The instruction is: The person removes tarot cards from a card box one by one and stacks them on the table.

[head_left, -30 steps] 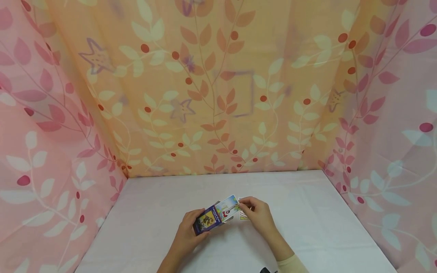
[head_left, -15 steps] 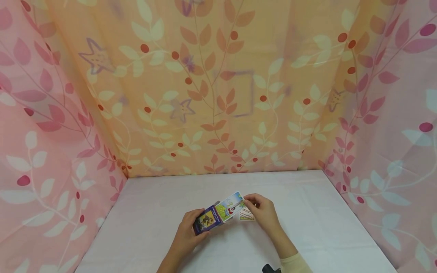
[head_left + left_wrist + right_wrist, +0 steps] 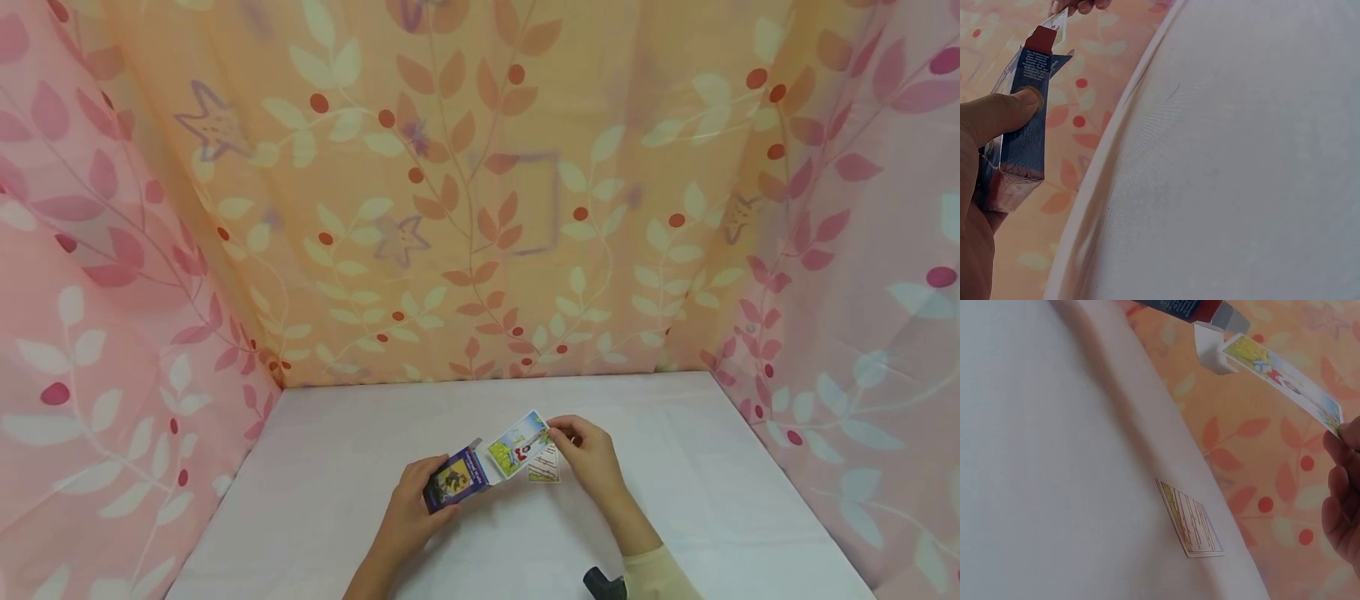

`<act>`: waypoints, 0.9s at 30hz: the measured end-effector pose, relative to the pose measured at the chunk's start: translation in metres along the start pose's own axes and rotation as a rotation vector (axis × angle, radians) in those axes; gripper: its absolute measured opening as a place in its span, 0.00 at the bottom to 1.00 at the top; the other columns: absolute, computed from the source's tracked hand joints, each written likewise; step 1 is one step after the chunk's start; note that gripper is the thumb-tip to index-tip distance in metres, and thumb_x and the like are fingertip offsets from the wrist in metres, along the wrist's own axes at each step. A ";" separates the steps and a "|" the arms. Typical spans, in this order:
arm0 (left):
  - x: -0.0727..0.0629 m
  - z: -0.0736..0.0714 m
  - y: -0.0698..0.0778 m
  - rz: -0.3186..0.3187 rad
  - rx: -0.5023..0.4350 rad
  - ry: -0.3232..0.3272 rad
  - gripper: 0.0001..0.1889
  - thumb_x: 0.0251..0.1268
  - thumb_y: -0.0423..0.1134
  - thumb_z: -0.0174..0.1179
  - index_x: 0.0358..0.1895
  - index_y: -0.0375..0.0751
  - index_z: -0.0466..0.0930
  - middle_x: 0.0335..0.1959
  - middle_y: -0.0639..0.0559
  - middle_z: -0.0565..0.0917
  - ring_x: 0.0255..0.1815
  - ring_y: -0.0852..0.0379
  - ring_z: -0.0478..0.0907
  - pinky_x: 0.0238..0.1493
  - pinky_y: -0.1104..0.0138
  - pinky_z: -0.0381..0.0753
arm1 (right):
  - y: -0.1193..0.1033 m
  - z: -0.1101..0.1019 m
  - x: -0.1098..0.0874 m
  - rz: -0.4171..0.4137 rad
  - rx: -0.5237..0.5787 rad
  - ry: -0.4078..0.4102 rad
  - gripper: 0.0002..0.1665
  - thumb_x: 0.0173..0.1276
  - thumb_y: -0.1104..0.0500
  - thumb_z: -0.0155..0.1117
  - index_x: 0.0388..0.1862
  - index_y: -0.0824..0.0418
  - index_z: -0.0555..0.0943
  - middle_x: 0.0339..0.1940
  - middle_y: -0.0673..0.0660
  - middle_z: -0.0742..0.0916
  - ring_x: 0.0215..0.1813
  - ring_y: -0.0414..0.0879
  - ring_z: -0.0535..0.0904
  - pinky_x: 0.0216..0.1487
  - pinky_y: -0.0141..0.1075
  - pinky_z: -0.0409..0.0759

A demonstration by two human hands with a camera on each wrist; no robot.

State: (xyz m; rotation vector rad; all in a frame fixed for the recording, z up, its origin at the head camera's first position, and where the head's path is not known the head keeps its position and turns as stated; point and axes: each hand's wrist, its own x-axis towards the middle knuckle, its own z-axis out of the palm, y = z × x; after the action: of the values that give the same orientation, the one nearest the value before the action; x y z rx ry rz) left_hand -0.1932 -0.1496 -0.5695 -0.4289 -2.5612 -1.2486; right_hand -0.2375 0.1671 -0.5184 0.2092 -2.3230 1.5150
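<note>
A dark blue card box [image 3: 455, 479] with a yellow picture on its front is gripped by my left hand [image 3: 414, 504], thumb along one narrow side in the left wrist view. Its flaps stand open at the upper right end. My right hand [image 3: 588, 454] pinches an illustrated card [image 3: 519, 444] by its far corner. The card shows a figure in red on green and blue, and its near end sits right at the box's mouth. Below the right hand, a small stack of cards [image 3: 1192, 520] lies on the white table, partly behind the held card in the head view.
The white-covered table [image 3: 322, 483] ends at a patterned orange curtain [image 3: 465, 208] behind, with pink curtains [image 3: 90, 333] to either side. A black device [image 3: 604, 583] is at the right wrist by the cream sleeve [image 3: 660, 575].
My right hand has moved up and right, drawing the card out of the box. The left hand and box stay nearly in place. More of the card stack on the table shows.
</note>
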 end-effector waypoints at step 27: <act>0.000 -0.001 -0.002 0.037 0.000 0.008 0.44 0.46 0.41 0.83 0.71 0.56 0.72 0.65 0.61 0.77 0.66 0.58 0.72 0.67 0.49 0.76 | 0.020 -0.017 0.039 -0.005 -0.099 -0.140 0.05 0.72 0.57 0.69 0.45 0.53 0.88 0.35 0.48 0.87 0.36 0.42 0.77 0.37 0.31 0.76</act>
State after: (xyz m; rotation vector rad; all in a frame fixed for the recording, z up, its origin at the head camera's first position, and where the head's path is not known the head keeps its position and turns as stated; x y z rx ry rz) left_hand -0.1936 -0.1515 -0.5708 -0.4675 -2.5354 -1.2346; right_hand -0.2757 0.1935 -0.5145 0.3045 -2.4971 1.4202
